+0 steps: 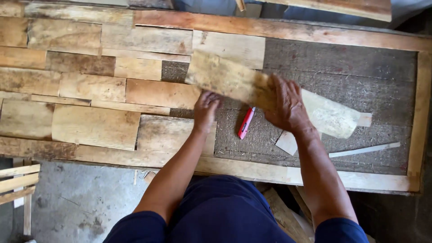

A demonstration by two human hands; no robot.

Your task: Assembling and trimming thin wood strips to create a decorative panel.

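Note:
A long weathered wooden plank [225,76] lies tilted across a framed panel, motion-blurred at its right end. My right hand [285,104] grips it from above near its middle. Below the plank's left part, my left hand [206,108] rests with curled fingers on the panel, next to a reddish fitted board [162,93]. A red utility knife [245,123] lies on the rough grey backing [342,67] between my two hands.
The panel's left half is covered with several fitted wood pieces [94,126] in a patchwork. A wooden frame rail [418,117] borders the panel. A thin wood sliver [364,150] and a small offcut [286,143] lie at right. Concrete floor [81,202] and stacked slats [18,180] lie below left.

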